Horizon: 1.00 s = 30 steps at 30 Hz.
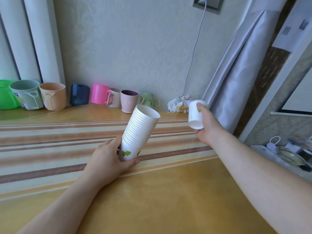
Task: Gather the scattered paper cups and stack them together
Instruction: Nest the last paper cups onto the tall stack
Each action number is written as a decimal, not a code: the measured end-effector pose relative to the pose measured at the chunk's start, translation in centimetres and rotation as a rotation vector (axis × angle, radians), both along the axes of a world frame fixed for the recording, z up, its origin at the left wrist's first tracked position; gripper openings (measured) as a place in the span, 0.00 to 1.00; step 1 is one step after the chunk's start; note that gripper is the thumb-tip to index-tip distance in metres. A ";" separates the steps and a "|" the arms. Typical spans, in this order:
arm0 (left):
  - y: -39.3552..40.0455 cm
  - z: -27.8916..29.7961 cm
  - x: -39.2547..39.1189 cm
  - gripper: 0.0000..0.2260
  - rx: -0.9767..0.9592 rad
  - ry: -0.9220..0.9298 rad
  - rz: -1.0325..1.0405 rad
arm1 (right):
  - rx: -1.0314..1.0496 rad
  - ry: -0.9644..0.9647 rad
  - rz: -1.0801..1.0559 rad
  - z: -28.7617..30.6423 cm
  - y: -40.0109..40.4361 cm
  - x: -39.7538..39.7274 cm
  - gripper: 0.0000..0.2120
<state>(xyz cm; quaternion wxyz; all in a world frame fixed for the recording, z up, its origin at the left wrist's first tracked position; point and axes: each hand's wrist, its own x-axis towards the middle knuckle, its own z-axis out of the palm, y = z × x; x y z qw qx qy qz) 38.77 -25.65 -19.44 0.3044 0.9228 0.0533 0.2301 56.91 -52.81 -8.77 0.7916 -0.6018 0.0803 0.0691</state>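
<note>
Left hand (108,157) wrapped tight around the bottom of a tall stack of paper cups (141,130) tipped toward the right hand (205,127), which grips one blurry paper cup (195,115), above the striped table (50,141)

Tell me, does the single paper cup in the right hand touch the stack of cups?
Apart. The head view shows striped table between the single cup and the stack.

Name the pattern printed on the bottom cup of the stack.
Green heart-shaped leaves on white, seen in the head view.
</note>
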 end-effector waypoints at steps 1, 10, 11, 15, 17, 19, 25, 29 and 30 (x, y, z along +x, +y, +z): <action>0.0 0.0 0.0 0.23 0.001 0.002 0.002 | 0.131 -0.023 0.034 1.2 1.6 -1.3 0.12; 0.4 -0.2 0.0 0.25 -0.026 0.018 -0.004 | -0.023 -0.541 0.350 4.2 9.4 -8.0 0.24; 0.4 -0.2 0.0 0.26 -0.029 0.019 -0.006 | -0.122 -0.601 0.351 3.4 9.5 -8.2 0.27; 0.4 -0.4 0.3 0.26 -0.038 0.012 -0.008 | -0.206 -0.634 0.375 0.3 9.4 -8.4 0.39; 0.4 -0.3 0.3 0.26 -0.036 0.006 -0.003 | -0.186 -0.551 0.406 -1.5 9.4 -8.4 0.55; 0.4 -0.4 0.3 0.27 -0.033 -0.006 0.005 | -0.265 -0.469 0.480 -4.3 9.5 -8.8 0.63; 0.5 -0.8 0.7 0.25 -0.009 -0.032 0.052 | -0.537 -0.483 0.488 -8.8 11.7 -10.2 0.27; 0.6 -0.7 0.8 0.24 0.000 0.018 0.072 | -0.543 -0.543 0.488 -8.6 12.5 -9.2 0.27; 0.5 -0.6 0.8 0.22 0.011 0.022 0.066 | -0.572 -0.554 0.486 -8.9 12.6 -8.9 0.27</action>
